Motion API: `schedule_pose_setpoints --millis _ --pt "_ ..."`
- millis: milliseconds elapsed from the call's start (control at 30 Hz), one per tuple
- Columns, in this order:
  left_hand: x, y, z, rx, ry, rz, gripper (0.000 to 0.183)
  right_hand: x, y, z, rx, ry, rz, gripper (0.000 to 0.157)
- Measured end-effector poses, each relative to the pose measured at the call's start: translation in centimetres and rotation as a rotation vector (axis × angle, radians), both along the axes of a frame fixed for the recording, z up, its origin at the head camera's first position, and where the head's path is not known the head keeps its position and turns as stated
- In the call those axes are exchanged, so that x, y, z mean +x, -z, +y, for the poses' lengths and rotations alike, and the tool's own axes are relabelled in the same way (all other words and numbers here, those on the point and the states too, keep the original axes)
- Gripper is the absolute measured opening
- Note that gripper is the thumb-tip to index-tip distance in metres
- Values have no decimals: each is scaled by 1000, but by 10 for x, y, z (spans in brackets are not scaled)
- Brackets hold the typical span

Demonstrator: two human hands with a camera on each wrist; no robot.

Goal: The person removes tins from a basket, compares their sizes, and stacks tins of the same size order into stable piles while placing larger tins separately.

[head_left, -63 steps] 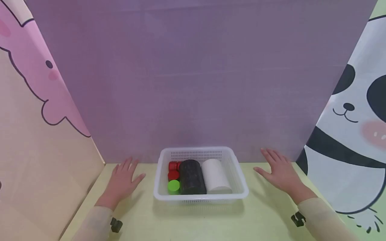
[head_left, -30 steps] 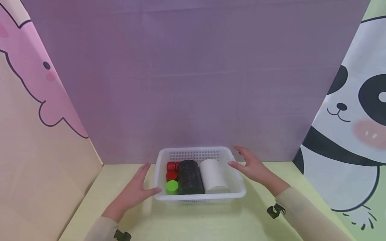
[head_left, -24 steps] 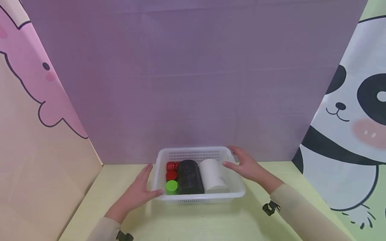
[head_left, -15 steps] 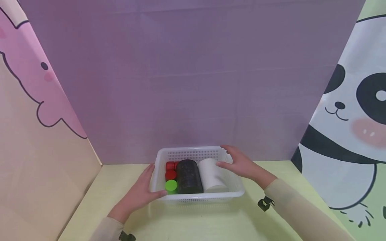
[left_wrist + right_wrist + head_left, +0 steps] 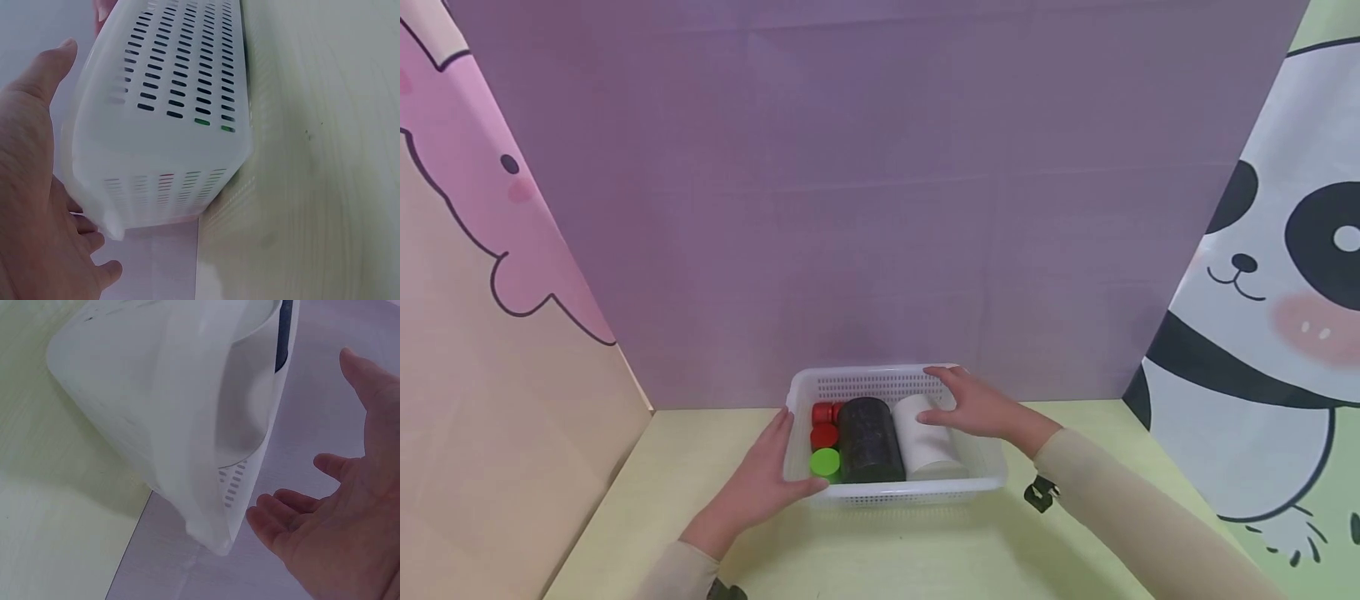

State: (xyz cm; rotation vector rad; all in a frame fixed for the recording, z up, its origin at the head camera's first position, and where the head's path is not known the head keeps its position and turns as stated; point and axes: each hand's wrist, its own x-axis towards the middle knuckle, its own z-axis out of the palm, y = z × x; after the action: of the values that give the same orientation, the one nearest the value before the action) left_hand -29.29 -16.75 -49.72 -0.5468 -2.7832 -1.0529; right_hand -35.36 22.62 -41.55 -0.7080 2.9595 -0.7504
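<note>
A white plastic basket (image 5: 891,490) with slotted walls stands on the table. Inside it a black cylinder (image 5: 871,442) and a white cylinder (image 5: 928,446) lie side by side. Left of them are a green round-topped piece (image 5: 825,463) and several red ones (image 5: 824,436). My left hand (image 5: 762,475) is at the basket's left front corner, thumb over the front rim and fingers along the left rim; the left wrist view shows it spread about the corner. My right hand (image 5: 981,408) is over the right part, thumb overlapping the white cylinder; the right wrist view shows loosely bent fingers holding nothing.
The pale yellow table (image 5: 880,562) runs back to a purple wall panel (image 5: 880,208), close behind the basket. A beige side panel (image 5: 497,450) stands at the left and one with a panda picture (image 5: 1255,417) at the right.
Both hands have come inward from the table on either side of the basket, the left to its left front corner, the right over the white cylinder. The basket and its contents stay in place.
</note>
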Motion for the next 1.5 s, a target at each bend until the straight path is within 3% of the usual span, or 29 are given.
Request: schedule_pose_setpoints --millis 200,667,1033,1500 --pt "1 2 4 -55 -13 -4 127 -6 2 -8 31 -7 -77 99" --pt "1 6 9 -109 -61 36 127 -22 9 -25 69 -35 -144 97" --pt "6 3 10 -144 -60 33 128 -23 16 -33 121 4 -194 102" --pt "5 4 10 -136 -73 39 126 -24 21 -30 -31 -12 -180 86"
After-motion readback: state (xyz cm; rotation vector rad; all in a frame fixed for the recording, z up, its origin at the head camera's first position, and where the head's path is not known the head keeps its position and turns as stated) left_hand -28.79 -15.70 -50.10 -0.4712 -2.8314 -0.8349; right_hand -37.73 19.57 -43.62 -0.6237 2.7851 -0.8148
